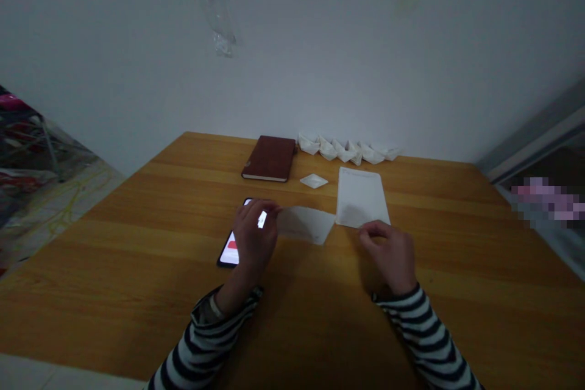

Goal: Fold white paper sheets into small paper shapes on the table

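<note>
My left hand [256, 234] is closed, pinching the left end of a white sheet of paper [307, 224]. This sheet is held over the table, stretching right from my fingers. A phone [227, 254] with a lit screen lies under and behind my left hand, partly hidden by it. My right hand [390, 256] is closed, thumb and forefinger together at the lower edge of a white paper pad or stack [362, 195]. Whether anything is between those fingers is hidden. A small folded paper diamond [314, 181] lies beyond the held sheet.
Several folded paper boats [347, 151] stand in a row along the wall. To their left lies a dark red notebook [270, 158]. All rest on a wooden table [150, 225] that meets the wall [292, 61] at the back.
</note>
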A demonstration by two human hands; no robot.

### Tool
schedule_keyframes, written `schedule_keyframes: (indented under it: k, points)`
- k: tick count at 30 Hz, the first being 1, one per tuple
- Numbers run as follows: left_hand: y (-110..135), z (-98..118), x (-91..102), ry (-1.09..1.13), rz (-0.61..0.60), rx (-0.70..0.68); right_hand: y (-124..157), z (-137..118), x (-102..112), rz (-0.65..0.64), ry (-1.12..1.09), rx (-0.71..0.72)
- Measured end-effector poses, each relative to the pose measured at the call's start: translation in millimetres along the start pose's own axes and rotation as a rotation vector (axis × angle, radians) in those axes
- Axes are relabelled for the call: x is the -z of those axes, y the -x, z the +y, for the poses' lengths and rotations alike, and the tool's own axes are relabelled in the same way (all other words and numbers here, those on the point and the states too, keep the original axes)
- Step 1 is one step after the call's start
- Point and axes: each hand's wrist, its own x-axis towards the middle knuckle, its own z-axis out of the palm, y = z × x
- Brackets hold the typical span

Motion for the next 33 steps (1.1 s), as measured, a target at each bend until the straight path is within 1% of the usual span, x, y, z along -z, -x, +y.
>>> schedule_keyframes:
  k: [2,4,7,9,13,16,18,21,23,24,26,28,29,30,32,33]
  points:
    - [2,6,-1.2,0.001,0.018,-0.034,0,-4,4,0.098,-0.028,0.098]
    - [9,17,-4.2,0.03,-0.043,-0.128,4,-15,3,0.132,-0.094,0.261]
    - [23,37,-9.5,0.119,-0.136,-0.264,14,-34,-4,0.056,-0.152,0.465]
    - [31,45,-11.5,0.144,-0.16,-0.312,20,-42,-8,0.017,-0.162,0.528]
    - [38,47,-11.9,0.189,-0.156,-0.311,24,-45,-10,-0.021,-0.157,0.529]
    - [36,43,-11.6,0.195,-0.125,-0.316,22,-41,-10,-0.003,-0.144,0.519]
    - [31,38,-10.3,0.195,-0.065,-0.294,19,-34,-10,0.041,-0.139,0.513]
    - [19,28,-4.1,0.174,0.057,-0.248,9,-14,-6,0.102,-0.089,0.474]
    - [8,20,2.1,0.127,0.148,-0.201,1,2,1,0.139,-0.031,0.411]
    - [3,15,5.0,0.106,0.199,-0.156,-2,9,5,0.169,-0.005,0.367]
    - [-4,10,8.5,0.068,0.25,-0.085,-6,14,13,0.249,0.009,0.277]
    - [-5,9,7.6,0.04,0.223,-0.094,-5,7,16,0.325,-0.005,0.258]
    - [-2,12,5.4,0.038,0.188,-0.125,-3,0,15,0.326,-0.011,0.293]
    - [1,15,2.6,0.048,0.153,-0.162,1,-10,13,0.301,-0.023,0.356]
    - [12,24,-4.0,0.096,0.068,-0.22,8,-31,4,0.204,-0.05,0.52]
    - [17,29,-6.8,0.112,0.026,-0.24,12,-40,-1,0.155,-0.055,0.567]
